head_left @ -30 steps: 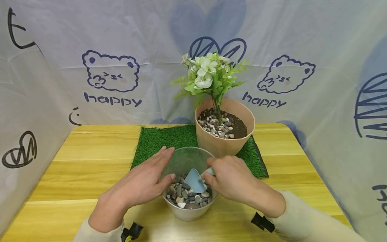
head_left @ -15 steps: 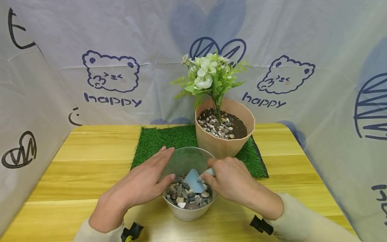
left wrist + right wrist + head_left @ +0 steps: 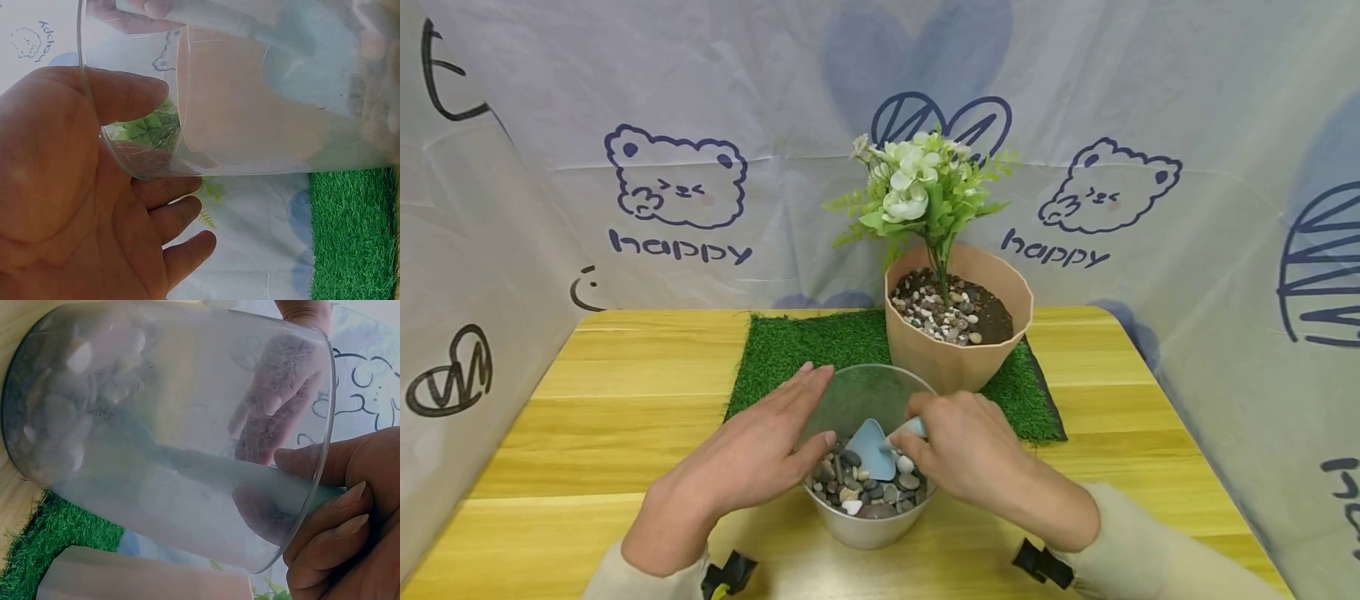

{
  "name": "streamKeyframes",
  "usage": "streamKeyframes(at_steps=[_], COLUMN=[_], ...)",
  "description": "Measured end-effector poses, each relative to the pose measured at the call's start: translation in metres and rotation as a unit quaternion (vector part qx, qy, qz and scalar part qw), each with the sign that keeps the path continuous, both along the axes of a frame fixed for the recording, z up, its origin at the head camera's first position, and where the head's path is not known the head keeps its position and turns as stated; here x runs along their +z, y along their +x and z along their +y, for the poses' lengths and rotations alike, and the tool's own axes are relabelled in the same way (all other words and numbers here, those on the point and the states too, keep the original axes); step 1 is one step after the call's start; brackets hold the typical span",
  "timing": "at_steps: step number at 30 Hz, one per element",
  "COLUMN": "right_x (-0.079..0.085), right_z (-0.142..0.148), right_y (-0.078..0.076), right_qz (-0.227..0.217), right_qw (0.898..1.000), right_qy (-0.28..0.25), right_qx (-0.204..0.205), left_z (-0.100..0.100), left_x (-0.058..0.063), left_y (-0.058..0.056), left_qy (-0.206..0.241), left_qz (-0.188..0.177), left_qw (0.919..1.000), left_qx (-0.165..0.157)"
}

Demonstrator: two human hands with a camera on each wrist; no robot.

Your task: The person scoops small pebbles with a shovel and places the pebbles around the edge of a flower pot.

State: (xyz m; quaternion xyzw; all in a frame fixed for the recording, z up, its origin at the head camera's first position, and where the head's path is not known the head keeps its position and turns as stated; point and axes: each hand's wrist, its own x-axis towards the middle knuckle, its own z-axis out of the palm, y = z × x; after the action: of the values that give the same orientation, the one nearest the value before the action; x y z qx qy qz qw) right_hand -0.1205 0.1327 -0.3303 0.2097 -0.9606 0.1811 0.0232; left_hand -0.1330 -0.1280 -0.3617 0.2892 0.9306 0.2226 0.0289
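A clear plastic tub (image 3: 865,533) with grey, brown and white pebbles (image 3: 876,500) inside stands at the table's front middle. My left hand (image 3: 745,458) holds its left rim, the thumb (image 3: 134,95) over the inside and the other fingers along the outside. At the right rim, my right hand (image 3: 970,442) grips the pale blue handle of a small trowel (image 3: 872,454), its thumb on top. The trowel's pointed blade leans down among the pebbles, its lower edge at their surface. Through the cloudy wall in the right wrist view, the handle (image 3: 212,472) slants across the tub.
Behind the tub, a peach flowerpot (image 3: 947,362) stands on a green turf mat (image 3: 812,342). It holds white artificial flowers (image 3: 913,183), dark soil and small pebbles. A printed cloth (image 3: 790,217) hangs close around the wooden table (image 3: 595,433).
The trowel blade has shifted a little left across the pebbles, uncovering a pale stone at its right. My right hand has moved slightly left with it; the left hand stays in place.
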Motion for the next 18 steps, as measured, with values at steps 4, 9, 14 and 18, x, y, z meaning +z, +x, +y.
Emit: streamKeyframes(at_steps=[4, 9, 14, 18], right_x=[0.0015, 0.001, 0.0025, 0.0057], right_z=[-0.0029, -0.0054, -0.0027, -0.0056], right_y=[0.0022, 0.0031, 0.0018, 0.0045], right_qz=[0.006, 0.005, -0.021, -0.029], right_qw=[1.0, 1.0, 0.999, 0.999], right_qy=[0.006, 0.002, -0.032, -0.027], right_qx=[0.003, 0.01, -0.013, -0.005], left_z=[-0.0002, -0.0006, 0.0016, 0.0043], left_x=[0.0001, 0.0003, 0.0022, 0.0045], left_y=[-0.0003, -0.0003, 0.0001, 0.0015], left_qy=[-0.001, -0.001, -0.011, -0.032], left_qz=[0.002, 0.007, -0.001, 0.01], left_qw=[1.0, 1.0, 0.9999, 0.9993], left_qx=[0.0, 0.002, 0.006, 0.013])
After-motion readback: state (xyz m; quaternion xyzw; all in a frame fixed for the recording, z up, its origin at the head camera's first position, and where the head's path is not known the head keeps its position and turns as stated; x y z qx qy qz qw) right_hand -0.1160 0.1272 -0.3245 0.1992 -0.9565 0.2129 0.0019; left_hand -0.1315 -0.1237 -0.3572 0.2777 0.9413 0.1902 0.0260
